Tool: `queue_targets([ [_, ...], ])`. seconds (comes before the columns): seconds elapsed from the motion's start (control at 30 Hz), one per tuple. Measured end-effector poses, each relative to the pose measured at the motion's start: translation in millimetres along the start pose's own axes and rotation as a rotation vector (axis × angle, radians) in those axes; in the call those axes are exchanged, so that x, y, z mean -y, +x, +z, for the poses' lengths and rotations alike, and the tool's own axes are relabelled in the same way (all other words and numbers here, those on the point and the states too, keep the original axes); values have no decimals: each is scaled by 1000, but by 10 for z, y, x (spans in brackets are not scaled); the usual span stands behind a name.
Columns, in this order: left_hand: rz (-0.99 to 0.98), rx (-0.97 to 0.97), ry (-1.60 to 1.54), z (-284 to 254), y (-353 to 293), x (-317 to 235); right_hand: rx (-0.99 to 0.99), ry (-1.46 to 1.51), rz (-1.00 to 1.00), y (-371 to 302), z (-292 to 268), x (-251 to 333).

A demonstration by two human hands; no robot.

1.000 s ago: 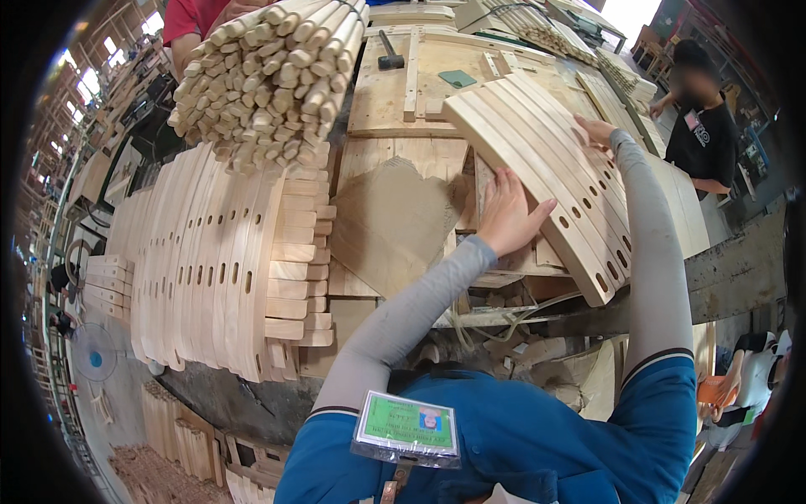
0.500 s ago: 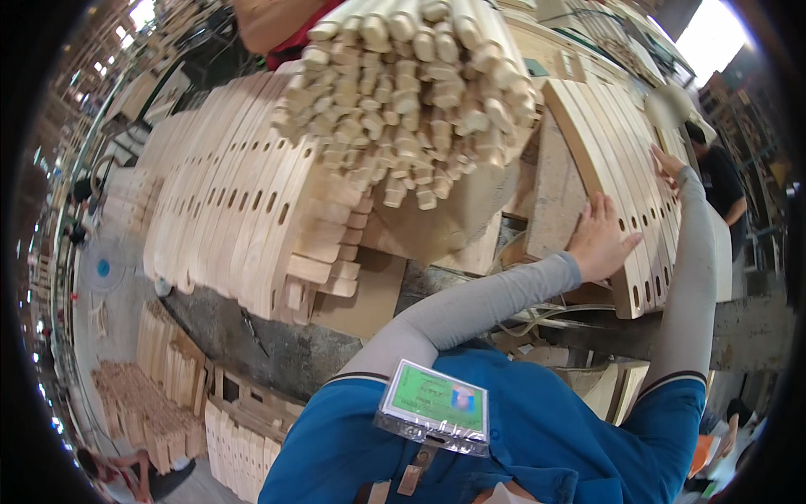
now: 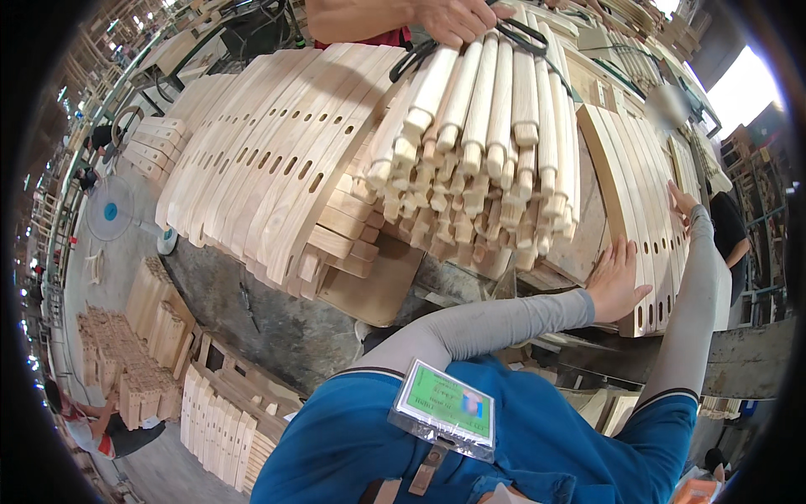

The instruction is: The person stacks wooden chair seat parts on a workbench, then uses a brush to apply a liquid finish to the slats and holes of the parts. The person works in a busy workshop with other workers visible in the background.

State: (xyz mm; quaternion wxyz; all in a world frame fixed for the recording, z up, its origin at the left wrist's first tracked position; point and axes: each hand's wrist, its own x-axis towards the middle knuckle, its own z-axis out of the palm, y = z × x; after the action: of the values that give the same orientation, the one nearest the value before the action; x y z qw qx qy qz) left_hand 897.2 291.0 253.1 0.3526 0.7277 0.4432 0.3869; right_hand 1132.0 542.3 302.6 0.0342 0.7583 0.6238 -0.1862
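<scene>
On the right, several slotted wooden boards (image 3: 651,235) stand side by side in a row. My left hand (image 3: 617,281), fingers spread, lies against the near left board of that row. At the row's right side, my right hand (image 3: 687,206) touches the boards with its fingers stretched out. Left of my hands sits a big bundle of wooden spindles (image 3: 483,143), their narrowed ends toward me. A co-worker's hand (image 3: 453,18) grips a black strap (image 3: 525,35) that lies over the bundle.
A long row of slotted boards (image 3: 269,151) lies on the left, with shorter wooden pieces (image 3: 342,227) stacked beside it. More wood stacks (image 3: 222,428) and a fan (image 3: 109,210) stand lower left. Another person (image 3: 729,227) is at the far right.
The spindle bundle has shifted right in the picture and turned, and the co-worker's hand and strap now show on it. My hands stay against the boards while the view has shifted slightly.
</scene>
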Motion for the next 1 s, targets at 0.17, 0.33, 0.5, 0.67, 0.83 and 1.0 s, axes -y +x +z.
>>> queue_targets([
  [0.17,-6,39,-4,43,-99,-73,0,-18,88,99,-10,-54],
  [0.33,115,2,39,279,-388,-98,-37,-35,49,83,-32,-84],
  [0.5,68,-16,-6,351,-376,-101,17,-97,18,25,-82,-63],
  [0.67,0,42,-53,288,-342,-76,-84,-82,43,-54,76,116],
  [0.83,12,55,-74,285,-348,-76,-19,-125,12,-94,9,100],
  [1.0,32,113,-98,264,-364,-109,-96,-46,9,-143,-16,-39],
])
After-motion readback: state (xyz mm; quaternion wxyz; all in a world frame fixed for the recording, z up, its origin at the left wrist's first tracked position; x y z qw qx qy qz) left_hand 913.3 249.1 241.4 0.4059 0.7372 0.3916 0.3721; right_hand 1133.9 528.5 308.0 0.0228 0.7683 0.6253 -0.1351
